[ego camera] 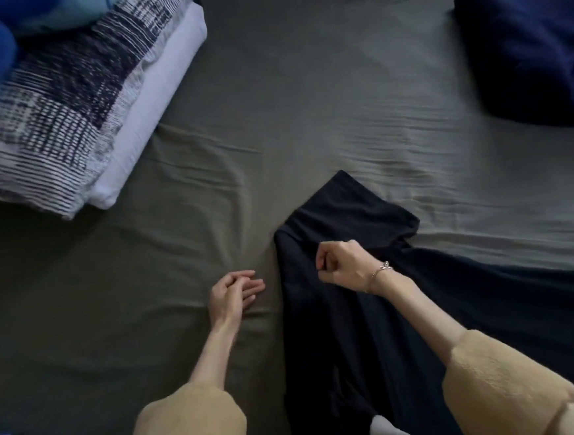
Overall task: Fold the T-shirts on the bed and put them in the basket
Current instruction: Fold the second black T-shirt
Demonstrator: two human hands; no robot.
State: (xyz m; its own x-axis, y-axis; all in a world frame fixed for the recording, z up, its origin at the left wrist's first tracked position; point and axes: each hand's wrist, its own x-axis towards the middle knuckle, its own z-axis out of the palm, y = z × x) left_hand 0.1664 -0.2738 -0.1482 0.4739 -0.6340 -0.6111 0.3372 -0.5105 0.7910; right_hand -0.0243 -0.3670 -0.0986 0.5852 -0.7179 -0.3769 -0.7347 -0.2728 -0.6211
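Striped bedding [64,108] lies at the upper left, the left hand [233,292] rests with relaxed fingers on the grey-green sheet [305,113] at lower centre, and just right the right hand [343,268], fingers curled, sits over the dark T-shirt [356,332]; whether it pinches the cloth I cannot tell.

Open sheet [303,96] mid-bed; folded bedding [74,107] blocks left, navy blanket [533,43] blocks right.

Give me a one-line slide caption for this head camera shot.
Both hands, the left open and the right curled, over a dark T-shirt on the grey-green bed sheet.
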